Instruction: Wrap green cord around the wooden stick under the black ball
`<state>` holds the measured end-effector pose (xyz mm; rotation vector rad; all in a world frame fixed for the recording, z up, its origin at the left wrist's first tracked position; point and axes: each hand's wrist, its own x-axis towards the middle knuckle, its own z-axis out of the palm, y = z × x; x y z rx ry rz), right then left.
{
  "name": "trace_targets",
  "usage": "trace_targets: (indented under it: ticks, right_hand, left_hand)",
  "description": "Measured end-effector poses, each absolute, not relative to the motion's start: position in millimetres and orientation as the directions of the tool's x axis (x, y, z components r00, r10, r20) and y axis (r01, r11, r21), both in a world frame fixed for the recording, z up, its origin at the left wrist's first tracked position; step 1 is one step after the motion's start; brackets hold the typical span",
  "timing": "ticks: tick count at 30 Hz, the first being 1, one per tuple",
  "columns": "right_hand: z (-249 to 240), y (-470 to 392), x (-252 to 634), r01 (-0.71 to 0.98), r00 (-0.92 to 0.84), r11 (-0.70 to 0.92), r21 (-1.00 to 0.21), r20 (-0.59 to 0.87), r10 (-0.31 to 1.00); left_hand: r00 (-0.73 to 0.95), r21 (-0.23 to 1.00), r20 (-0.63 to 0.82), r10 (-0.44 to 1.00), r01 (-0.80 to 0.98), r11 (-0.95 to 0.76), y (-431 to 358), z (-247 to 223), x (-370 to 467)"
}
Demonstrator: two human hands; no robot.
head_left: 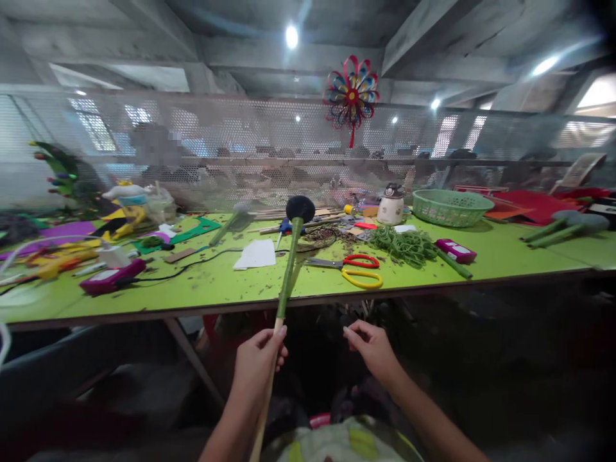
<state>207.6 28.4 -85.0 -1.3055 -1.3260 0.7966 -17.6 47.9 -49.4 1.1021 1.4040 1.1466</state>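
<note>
One stick (290,266), wrapped green below its black head (301,209), rises before the green table (197,290), bare wooden length gripped firmly by the left hand (256,359). Right hand (375,353), apart, has curled fingers; full closure or contents cannot be determined.

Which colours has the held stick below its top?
The stick: green, then pale tan; best in the head view.

You get glare from ceiling lamps (291,36) and a bright window (597,96) at right, a well-lit tabletop (192,289), gloom beneath it, and a blackened upper-right corner
</note>
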Motion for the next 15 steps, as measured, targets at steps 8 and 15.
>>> trace_targets:
  ticks: [8, 15]
  right_hand:
    - [-102, 19, 225, 0.304, 0.185, 0.125, -0.944, 0.187, 0.965]
    - [-122, 8, 234, 0.277, 0.222, 0.061, -0.959, 0.126, 0.967]
  left_hand:
    - [-0.14, 0.992, -0.02, 0.99, 0.122, 0.038, 60, -17, -29]
    - [-0.183, 0.96, 0.026, 0.983, 0.28, 0.027, 154, 33, -50]
